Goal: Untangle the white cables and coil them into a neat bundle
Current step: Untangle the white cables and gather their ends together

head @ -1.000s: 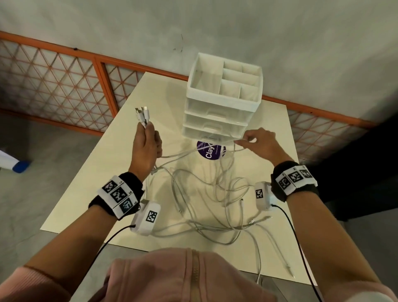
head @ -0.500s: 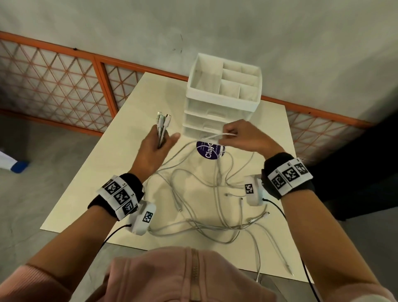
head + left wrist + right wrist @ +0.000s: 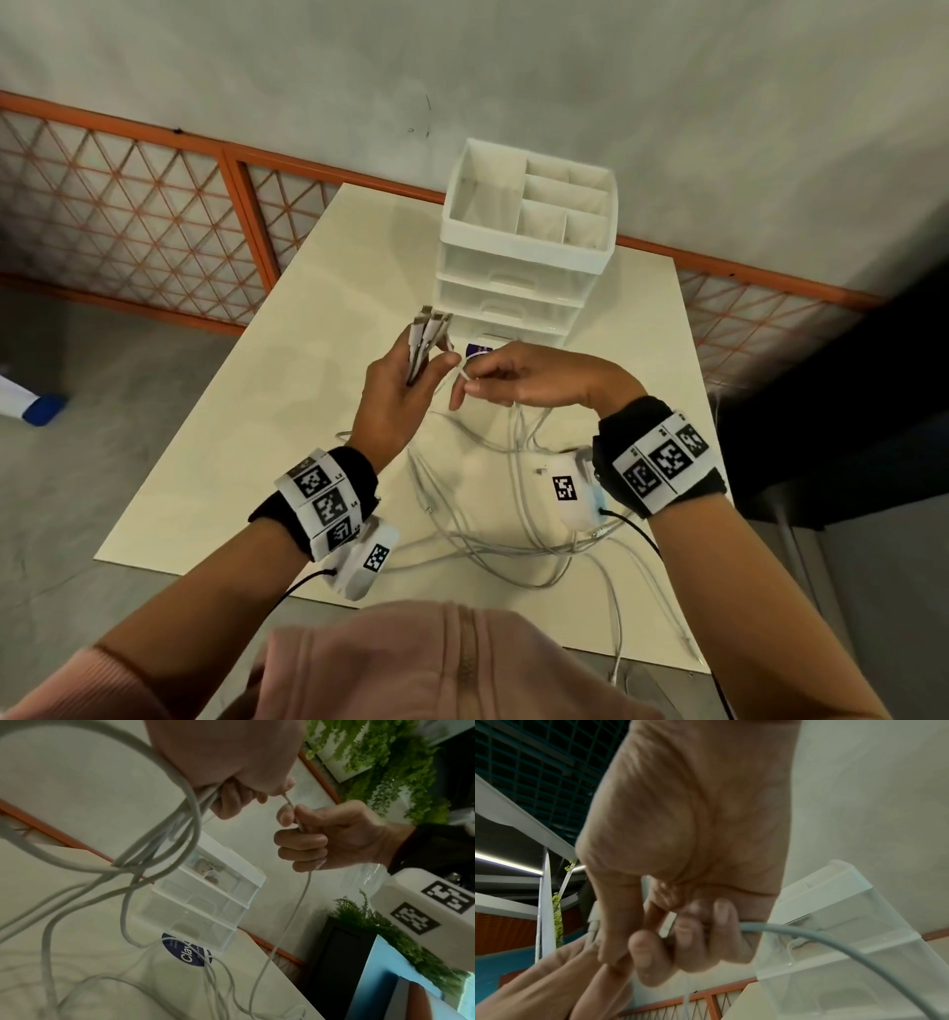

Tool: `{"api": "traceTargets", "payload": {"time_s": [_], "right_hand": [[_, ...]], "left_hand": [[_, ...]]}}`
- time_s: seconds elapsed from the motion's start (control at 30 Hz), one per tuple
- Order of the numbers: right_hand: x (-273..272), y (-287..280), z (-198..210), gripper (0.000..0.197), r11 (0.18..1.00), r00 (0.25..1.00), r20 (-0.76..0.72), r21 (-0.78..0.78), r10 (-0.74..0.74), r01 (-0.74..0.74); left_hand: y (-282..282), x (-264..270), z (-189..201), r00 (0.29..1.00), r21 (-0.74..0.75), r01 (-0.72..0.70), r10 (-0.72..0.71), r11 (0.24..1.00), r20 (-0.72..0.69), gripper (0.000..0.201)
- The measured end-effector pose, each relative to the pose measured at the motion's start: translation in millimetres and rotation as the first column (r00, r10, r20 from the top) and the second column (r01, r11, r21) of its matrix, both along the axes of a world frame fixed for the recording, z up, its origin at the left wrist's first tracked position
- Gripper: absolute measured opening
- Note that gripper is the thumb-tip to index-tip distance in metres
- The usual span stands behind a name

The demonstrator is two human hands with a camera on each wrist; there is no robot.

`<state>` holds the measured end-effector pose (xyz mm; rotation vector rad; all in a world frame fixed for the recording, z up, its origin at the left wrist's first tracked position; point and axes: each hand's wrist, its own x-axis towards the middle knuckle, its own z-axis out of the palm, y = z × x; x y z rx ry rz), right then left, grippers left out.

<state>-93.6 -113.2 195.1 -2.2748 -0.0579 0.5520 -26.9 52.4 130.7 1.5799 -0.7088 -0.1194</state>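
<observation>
Several plug ends are standing gripped in the left hand [image 3: 405, 380] while the right hand [image 3: 524, 377], at its 3 o'clock, is pinching another of the limp, light white cables [image 3: 493, 545] sprawling on the desk [image 3: 257, 462], best taken near plugs.

Drawers crowding the far side

We are seeing bare table [image 3: 246, 462] left of our hands; drawers [image 3: 518, 272] and looped cables [image 3: 513, 545] are blocking elsewhere.

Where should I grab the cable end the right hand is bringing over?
Pinch the cable by its stiff white plug, just beyond the right hand, coming from the left hand's side; the cord below hangs limp and would slip.
</observation>
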Motion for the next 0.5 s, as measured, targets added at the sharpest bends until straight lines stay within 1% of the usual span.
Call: {"api": "traceTargets", "payload": {"time_s": [0.07, 0.1, 0.17, 0.23, 0.3, 0.37, 0.43, 0.5], "right_hand": [[-0.4, 3.2, -5.5, 0.025, 0.998, 0.999, 0.021, -0.063, 0.026, -0.025], [-0.7, 4.6, -7.3, 0.025, 0.996, 0.999, 0.028, -0.084, 0.024, -0.021], [-2.9, 4.2, -10.0, 0.026, 0.994, 1.0, 0.027, -0.112, 0.014, -0.011], [-7.7, -2.3, -13.3, 0.031, 0.988, 0.999, 0.014, -0.15, -0.03, 0.032], [-15.4, -20.1, -19.0, 0.038, 0.965, 0.984, 0.054, -0.191, -0.171, 0.178], [-24.9, -45.2, -23.9, 0.045, 0.908, 0.928, 0.159, -0.208, -0.336, 0.364], [-34.2, -70.3, -26.8, 0.052, 0.839, 0.872, 0.216, -0.249, -0.44, 0.484], [-42.5, -92.4, -29.3, 0.054, 0.769, 0.811, 0.26, -0.266, -0.524, 0.582]], "left_hand": [[-3.1, -3.2, -2.4, 0.999, -0.006, -0.005, 0.005, 1.0, -0.052, 0.008], [-4.6, -4.3, -4.2, 0.998, 0.007, -0.013, 0.014, 1.0, -0.054, 0.009], [-5.7, -6.2, -5.8, 0.998, 0.062, -0.05, 0.048, 0.997, 0.035, 0.014], [-3.7, -6.3, -5.0, 0.987, 0.103, -0.084, 0.069, 0.991, 0.144, 0.009], [-0.3, -3.0, -1.9, 0.981, 0.096, -0.105, 0.087, 0.99, 0.173, 0.014], [3.6, 1.7, -0.6, 0.973, 0.098, -0.123, 0.101, 0.988, 0.207, 0.018], [8.0, 5.2, -2.0, 0.964, 0.118, -0.141, 0.11, 0.983, 0.24, 0.019], [10.9, 7.0, -6.0, 0.955, 0.14, -0.151, 0.107, 0.979, 0.276, 0.019]]}}
